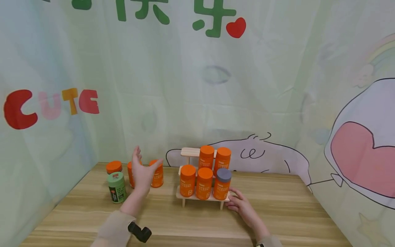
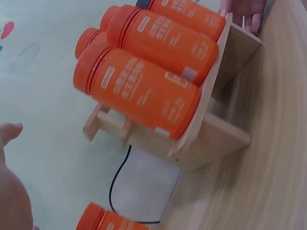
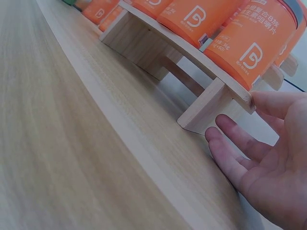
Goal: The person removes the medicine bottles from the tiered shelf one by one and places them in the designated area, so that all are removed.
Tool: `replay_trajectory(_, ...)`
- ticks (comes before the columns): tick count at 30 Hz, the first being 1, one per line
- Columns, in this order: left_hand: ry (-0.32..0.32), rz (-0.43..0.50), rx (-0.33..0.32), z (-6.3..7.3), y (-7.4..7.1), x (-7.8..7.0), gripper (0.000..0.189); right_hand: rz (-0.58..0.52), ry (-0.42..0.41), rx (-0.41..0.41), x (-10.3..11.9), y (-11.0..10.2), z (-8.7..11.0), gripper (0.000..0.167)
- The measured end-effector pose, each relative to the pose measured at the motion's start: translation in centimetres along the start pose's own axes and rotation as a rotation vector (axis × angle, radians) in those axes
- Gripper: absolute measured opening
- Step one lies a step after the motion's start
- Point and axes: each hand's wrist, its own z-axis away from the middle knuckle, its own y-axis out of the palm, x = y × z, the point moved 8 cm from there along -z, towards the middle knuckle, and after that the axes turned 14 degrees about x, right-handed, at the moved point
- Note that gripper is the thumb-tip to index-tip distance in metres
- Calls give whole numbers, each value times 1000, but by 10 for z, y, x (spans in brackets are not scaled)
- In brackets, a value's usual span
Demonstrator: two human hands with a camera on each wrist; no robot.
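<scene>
A tiered wooden rack stands mid-table with orange bottles on its steps. Two orange-capped bottles and one grey-capped bottle fill the lower step; two more orange bottles are on a higher one. At the rack's right end, my right hand touches the shelf edge with a fingertip, the other fingers loosely spread below it. My left hand is raised at the left, thumb and fingers apart with nothing between them. It partly hides an orange bottle in the head view.
Left of my left hand, a green jar stands in front of an orange-capped bottle. Another orange bottle is between that hand and the rack. A printed cloth hangs behind the wooden table.
</scene>
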Motion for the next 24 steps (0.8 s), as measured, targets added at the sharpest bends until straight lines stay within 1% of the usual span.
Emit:
replay_trajectory(4, 1, 36, 40, -4, 20, -2, 102, -1, -6, 3, 0, 0, 0, 54)
replay_trajectory(9, 19, 108, 88, -6, 43, -6, 101, 1, -13, 6, -1, -1, -1, 52)
replay_trajectory(12, 21, 144, 125, -8, 60, -8, 101, 0, -22, 15, 1, -1, -1, 53)
replay_trajectory(15, 16, 164, 176, -9, 76, -10, 100, -3, -29, 22, 3, 1, 0, 54)
replay_trajectory(18, 13, 166, 244, -12, 90, -12, 100, -3, -29, 24, 2, 1, 0, 55)
replay_trajectory(20, 13, 148, 303, -14, 99, -13, 101, -3, -30, 23, 2, 2, 0, 55)
replay_trajectory(24, 34, 119, 430, -19, 116, -20, 101, -5, -26, 16, 0, 1, 0, 54)
